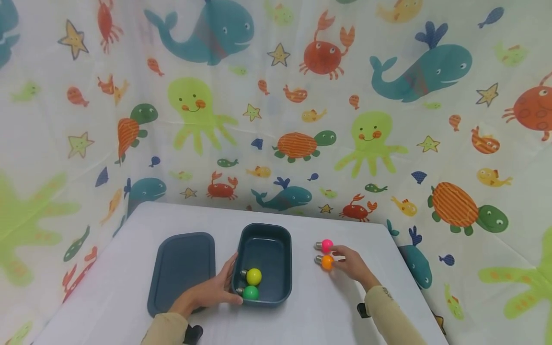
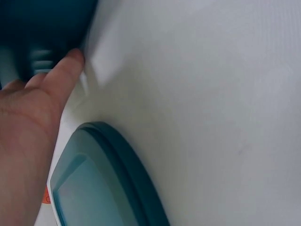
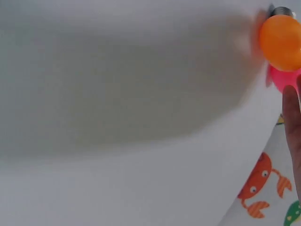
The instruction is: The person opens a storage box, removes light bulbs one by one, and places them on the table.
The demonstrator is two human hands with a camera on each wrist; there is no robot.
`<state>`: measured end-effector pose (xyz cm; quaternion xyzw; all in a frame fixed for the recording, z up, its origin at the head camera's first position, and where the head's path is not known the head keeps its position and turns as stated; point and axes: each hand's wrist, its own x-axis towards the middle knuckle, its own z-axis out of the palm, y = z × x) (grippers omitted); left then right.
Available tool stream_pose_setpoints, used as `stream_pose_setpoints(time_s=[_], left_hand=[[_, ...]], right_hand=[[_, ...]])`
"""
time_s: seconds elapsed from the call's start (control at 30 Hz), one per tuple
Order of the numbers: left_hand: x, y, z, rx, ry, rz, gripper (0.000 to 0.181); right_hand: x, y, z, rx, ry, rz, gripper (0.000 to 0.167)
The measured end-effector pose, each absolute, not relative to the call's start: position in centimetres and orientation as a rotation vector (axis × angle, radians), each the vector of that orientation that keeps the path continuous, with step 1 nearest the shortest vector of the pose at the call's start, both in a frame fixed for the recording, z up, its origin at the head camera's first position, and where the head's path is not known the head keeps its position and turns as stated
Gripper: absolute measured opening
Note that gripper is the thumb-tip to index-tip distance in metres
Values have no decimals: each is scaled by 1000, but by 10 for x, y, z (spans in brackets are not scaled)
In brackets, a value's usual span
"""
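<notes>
My left hand (image 1: 213,289) touches the left side of a dark blue container (image 1: 286,268), its thumb at the near left corner; the left wrist view shows this hand (image 2: 35,110) against the container (image 2: 44,23). Inside lie a yellow bulb (image 1: 254,277) and a green bulb (image 1: 250,293), at the near left. To the right, an orange bulb (image 1: 327,262) and a pink bulb (image 1: 327,246) lie on the table. My right hand (image 1: 353,264) is beside them with fingers extended; in the right wrist view its fingers (image 3: 292,113) are near the orange bulb (image 3: 281,43). Contact there is unclear.
A dark blue lid (image 1: 183,268) lies flat on the white table (image 1: 302,321), left of the container and close to my left forearm. A curtain (image 1: 267,182) printed with sea animals hangs behind the table and along its sides.
</notes>
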<state>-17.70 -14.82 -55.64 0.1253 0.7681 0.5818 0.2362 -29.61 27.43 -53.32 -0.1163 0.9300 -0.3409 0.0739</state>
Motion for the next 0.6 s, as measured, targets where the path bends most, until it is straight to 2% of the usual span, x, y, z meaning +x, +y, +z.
stream_pose_setpoints(time_s=[0.23,0.6], left_hand=[[-179,-149,-555,333,2111,1590,119],[-179,-148,-559,342,2104,1593,119]], right_hand=[[-301,234,-510,-223,2717,-1268,46],[-291,164,-495,-391,2610,-1412,63]])
